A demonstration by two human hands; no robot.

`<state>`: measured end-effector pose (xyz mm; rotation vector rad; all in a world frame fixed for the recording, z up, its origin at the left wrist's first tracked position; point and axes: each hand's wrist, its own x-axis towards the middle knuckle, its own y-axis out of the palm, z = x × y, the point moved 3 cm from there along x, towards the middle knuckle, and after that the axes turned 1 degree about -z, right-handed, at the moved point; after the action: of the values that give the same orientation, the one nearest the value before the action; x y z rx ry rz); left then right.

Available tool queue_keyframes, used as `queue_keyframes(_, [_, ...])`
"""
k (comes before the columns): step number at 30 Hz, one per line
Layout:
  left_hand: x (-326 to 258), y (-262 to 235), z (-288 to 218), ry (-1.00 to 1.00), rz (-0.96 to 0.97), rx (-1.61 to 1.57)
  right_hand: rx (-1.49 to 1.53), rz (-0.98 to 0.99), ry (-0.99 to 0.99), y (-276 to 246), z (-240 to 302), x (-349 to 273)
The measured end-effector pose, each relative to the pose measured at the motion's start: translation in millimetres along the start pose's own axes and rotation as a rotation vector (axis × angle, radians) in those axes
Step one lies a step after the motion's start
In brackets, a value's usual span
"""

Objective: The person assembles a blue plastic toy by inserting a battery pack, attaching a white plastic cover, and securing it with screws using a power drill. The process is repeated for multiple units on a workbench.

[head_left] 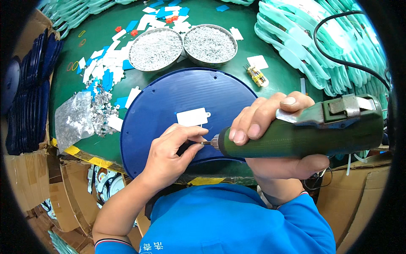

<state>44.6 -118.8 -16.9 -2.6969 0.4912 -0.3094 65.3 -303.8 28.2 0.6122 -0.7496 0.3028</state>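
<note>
My right hand is wrapped round a dark green electric screwdriver, which lies sideways with its bit pointing left. At the bit's tip, the thumb and fingers of my left hand are closed in a pinch. Whatever they hold there, if anything, is too small to make out. Beneath both hands lies a round-edged dark blue plastic panel with small holes near its rim. A white rectangular plate with a small tab rests on the panel, just beyond my left fingertips.
Two metal bowls full of small screws stand behind the panel. White and blue pieces scatter at the left, near a clear bag and metal parts. Mint-green plastic parts pile at right; a black cable crosses them.
</note>
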Motion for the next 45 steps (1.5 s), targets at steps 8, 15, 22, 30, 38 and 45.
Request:
queue_keyframes(8, [-6.8,6.2,-7.9,0.407,-0.136,0.288,-0.054,0.000,0.040,7.9,10.0,-1.6])
queue_keyframes(15, [-27.6,27.4,-20.2,0.433,0.053,0.446,-0.286,-0.070,0.213,14.8,27.8,-9.1])
queue_keyframes(22, [-32.7,32.5,-10.7,0.523,-0.006,0.540,-0.385,0.019,0.434,7.9,24.7,-14.2])
queue_keyframes(30, [-30.2,20.7,-7.6,0.430,-0.018,0.405,-0.343,-0.011,0.446,17.7,8.0,-3.2])
queue_keyframes(38, [-9.4,-22.8,12.7,0.219,-0.108,0.482,-0.354,-0.013,0.418,26.4,-17.5,3.5])
queue_keyframes(45, [-6.7,-23.1,12.4,0.268,-0.044,0.273,-0.172,0.036,0.223,28.2,-7.8,3.7])
